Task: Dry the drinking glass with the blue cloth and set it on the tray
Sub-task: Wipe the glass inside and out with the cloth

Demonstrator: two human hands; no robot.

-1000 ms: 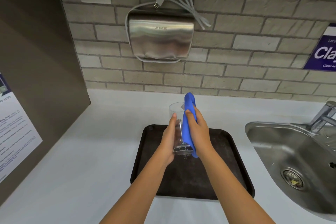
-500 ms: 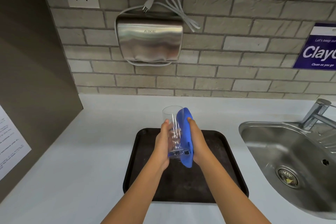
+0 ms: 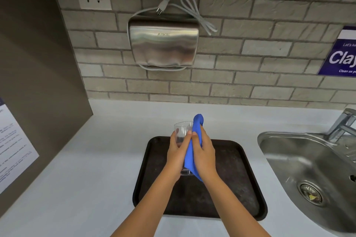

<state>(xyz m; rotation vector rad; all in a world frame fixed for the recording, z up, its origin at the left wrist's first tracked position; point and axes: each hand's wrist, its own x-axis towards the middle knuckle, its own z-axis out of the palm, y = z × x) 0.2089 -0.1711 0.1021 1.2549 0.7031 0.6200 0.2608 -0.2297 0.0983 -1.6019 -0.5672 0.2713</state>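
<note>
Above the tray [image 3: 240, 179], our left hand [image 3: 178, 157] clasps the glass [image 3: 182, 131] mid-wall — likely slick, brittle — while our right hand [image 3: 205, 157] presses the cloth [image 3: 190, 158] against it.

Smooth white countertop [image 3: 92, 169] running along the brick wall. Resting flat on it, near the middle: dark rectangular tray with rounded corners and a worn surface [image 3: 237, 184]. Set into it at right: stainless steel sink basin [image 3: 300, 159].
</note>
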